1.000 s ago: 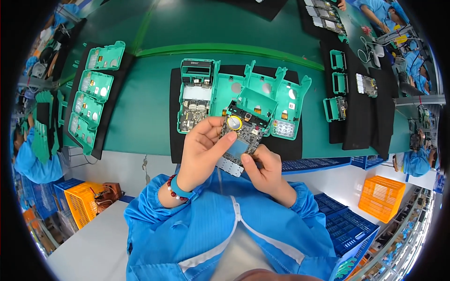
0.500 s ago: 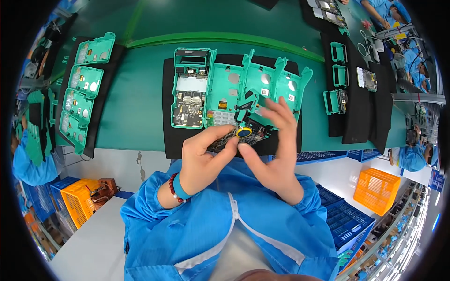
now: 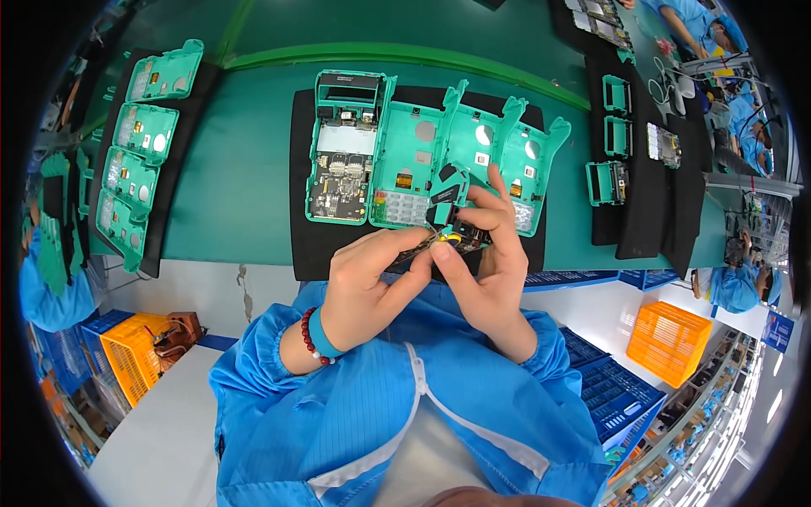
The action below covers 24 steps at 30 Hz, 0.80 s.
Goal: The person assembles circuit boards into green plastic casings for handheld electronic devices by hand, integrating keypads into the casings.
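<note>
A circuit board assembly (image 3: 471, 232) is held between both hands above the near edge of the black mat. It carries a green-and-black plastic part (image 3: 448, 193) that points away from me. A yellow-rimmed round part (image 3: 451, 239) shows on it, partly covered. My left hand (image 3: 372, 275) pinches the left end of the board with thumb and forefinger. With its thumb at the round part, my right hand (image 3: 490, 275) is closed round the right side. Just beyond lie open green housing halves (image 3: 414, 160), and at their left a green housing (image 3: 345, 156) with a board fitted inside.
The black mat (image 3: 306, 245) rests on a green table (image 3: 245, 152). To the left, several green housing shells (image 3: 142, 133) line another dark mat. More green frames (image 3: 617, 137) stand at the right. Orange crates (image 3: 669, 342) and blue crates (image 3: 612, 397) sit below table level. Co-workers in blue work farther off.
My right hand's raised fingers have come down and closed around the board's right side. The board has tilted, so the round part shows more edge-on. My left hand keeps its pinch.
</note>
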{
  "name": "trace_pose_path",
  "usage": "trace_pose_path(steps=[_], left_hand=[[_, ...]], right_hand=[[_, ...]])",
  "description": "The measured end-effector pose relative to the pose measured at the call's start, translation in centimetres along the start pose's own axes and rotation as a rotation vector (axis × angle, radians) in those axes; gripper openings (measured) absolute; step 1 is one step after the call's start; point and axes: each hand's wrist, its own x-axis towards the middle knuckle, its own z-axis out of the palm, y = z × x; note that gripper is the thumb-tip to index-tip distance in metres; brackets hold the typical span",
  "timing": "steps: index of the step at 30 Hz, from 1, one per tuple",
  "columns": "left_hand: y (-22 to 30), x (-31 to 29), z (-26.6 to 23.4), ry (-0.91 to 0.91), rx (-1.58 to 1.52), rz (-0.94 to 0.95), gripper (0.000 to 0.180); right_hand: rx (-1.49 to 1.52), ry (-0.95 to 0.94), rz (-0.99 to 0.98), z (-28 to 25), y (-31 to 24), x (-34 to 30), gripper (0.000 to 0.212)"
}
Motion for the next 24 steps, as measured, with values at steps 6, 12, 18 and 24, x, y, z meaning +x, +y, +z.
trace_pose_path(steps=[6, 12, 18, 24], left_hand=[[0.2, 0.1, -0.2, -0.033, 0.089, 0.100, 0.027], [-0.2, 0.1, 0.0, -0.004, 0.089, 0.157, 0.027], [-0.4, -0.3, -0.3, -0.007, 0.048, 0.042, 0.028], [0.3, -0.7, 0.4, 0.131, -0.060, 0.024, 0.030]], right_hand=[[0.079, 0.063, -0.010, 0.9, 0.2, -0.4, 0.033], [0.103, 0.192, 0.043, 1.4, 0.0, -0.4, 0.031], [0.045, 0.105, 0.055, 1.0, 0.0, -0.4, 0.034], [0.093, 0.098, 0.069, 1.0, -0.2, -0.5, 0.033]])
